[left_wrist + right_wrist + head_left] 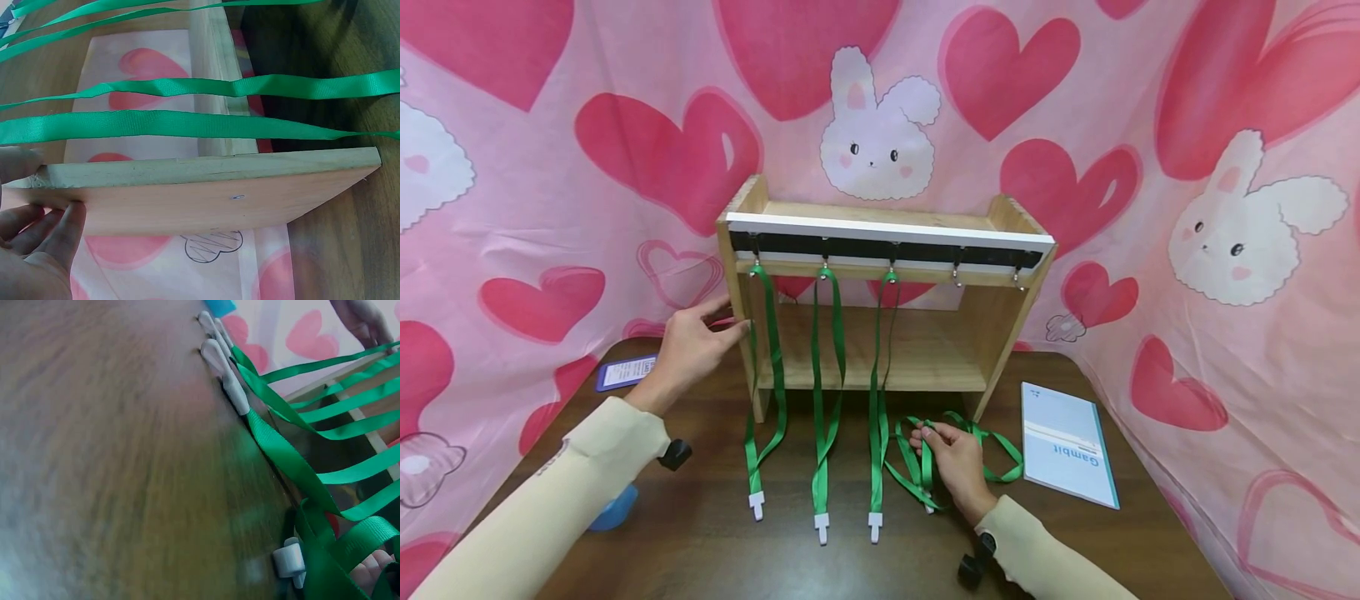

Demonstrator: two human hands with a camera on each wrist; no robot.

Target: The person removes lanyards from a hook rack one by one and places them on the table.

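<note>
Table [112, 456] smeared by blur in the right wrist view, right hand [372, 575] cut off at that picture's corner, left hand [31, 250] cropped by the left wrist picture's edge, blue card [625, 372] print too small to read, blue object [613, 507] half hidden behind the left sleeve [550, 508]

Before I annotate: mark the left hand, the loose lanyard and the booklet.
left hand [688, 350], head view, back of hand.
loose lanyard [1003, 446], head view, strap loop on table.
booklet [1063, 433], head view, cover middle.
</note>
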